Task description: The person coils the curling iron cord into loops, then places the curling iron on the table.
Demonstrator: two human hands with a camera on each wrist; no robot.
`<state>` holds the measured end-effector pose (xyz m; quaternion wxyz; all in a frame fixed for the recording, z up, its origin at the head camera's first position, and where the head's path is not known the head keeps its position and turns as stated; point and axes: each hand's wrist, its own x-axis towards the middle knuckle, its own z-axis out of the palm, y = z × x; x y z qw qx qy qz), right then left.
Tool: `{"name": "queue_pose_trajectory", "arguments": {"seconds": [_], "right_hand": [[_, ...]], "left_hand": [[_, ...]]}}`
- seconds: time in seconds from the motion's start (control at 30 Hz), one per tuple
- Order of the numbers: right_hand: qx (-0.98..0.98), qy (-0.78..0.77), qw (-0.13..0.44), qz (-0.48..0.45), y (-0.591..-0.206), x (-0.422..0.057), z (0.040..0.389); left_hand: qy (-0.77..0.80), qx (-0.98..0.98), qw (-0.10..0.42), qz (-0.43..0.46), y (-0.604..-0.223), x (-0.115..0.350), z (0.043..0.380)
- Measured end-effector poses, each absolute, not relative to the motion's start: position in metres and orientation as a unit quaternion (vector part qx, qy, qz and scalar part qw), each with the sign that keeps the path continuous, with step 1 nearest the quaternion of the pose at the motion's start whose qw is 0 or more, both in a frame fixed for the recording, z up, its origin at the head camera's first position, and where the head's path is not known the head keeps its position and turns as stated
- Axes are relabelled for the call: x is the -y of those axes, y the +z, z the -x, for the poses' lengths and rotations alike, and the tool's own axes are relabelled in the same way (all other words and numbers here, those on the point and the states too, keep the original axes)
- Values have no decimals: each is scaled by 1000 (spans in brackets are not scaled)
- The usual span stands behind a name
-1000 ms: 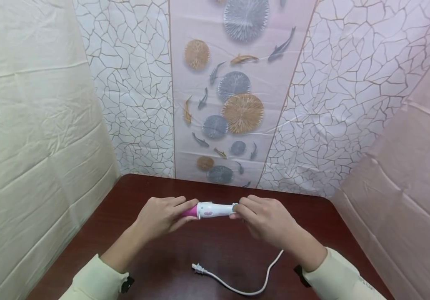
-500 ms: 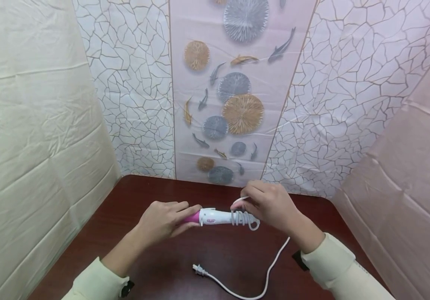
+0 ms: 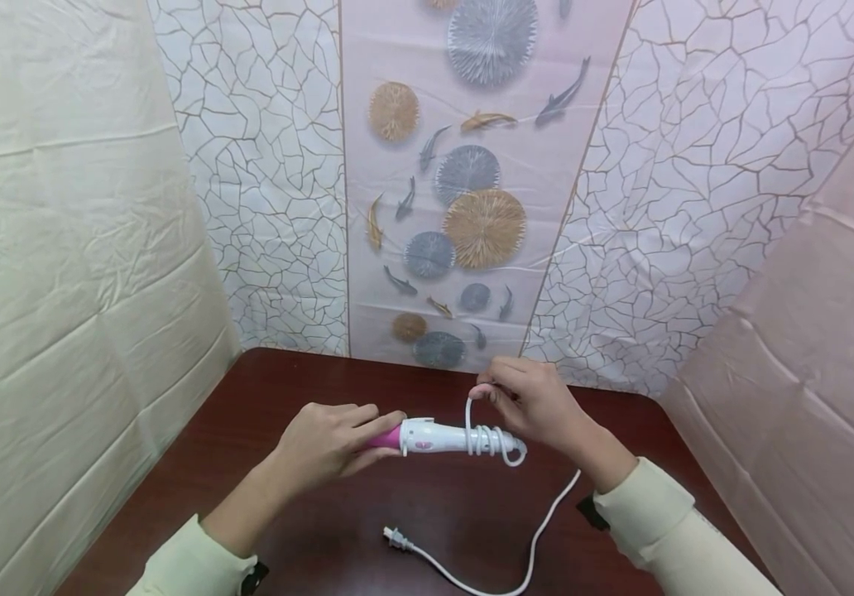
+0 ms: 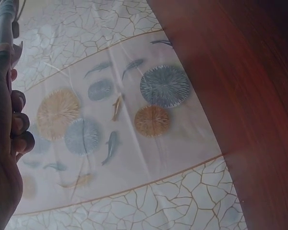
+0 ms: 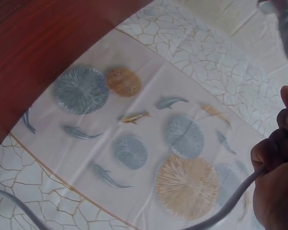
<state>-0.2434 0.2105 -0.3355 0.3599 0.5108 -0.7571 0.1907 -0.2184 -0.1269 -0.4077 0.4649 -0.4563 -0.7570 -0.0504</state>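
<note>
A curling iron [image 3: 438,437] with a white handle and pink barrel is held level above the table in the head view. My left hand [image 3: 330,439] grips the pink barrel, hiding most of it. Several turns of white cord [image 3: 486,440] wrap the handle's far end. Above those turns, my right hand [image 3: 539,403] pinches the cord, drawn up in a short taut length. In the right wrist view, the cord [image 5: 230,203] runs out from under the curled fingers. Fingers of the left hand [image 4: 2,139] line the left wrist view's edge.
The cord's loose length ends in a two-prong plug [image 3: 395,538] on the dark red table [image 3: 338,513] near the front. Patterned cloth [image 3: 278,207] hangs behind the table, and plain cloth [image 3: 62,290] closes in the sides.
The right hand has left the handle's end and risen with the cord pinched, uncovering the turns round the handle. The curling iron has shifted slightly right and down, still in the left hand.
</note>
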Motion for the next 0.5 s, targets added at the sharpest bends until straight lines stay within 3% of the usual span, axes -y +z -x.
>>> {"name": "queue_pose_trajectory", "arguments": {"seconds": [0.5], "right_hand": [[765,270,252,-527,-366,-209,260]], "left_hand": [[-53,753,481,447,-405,127,212]]}}
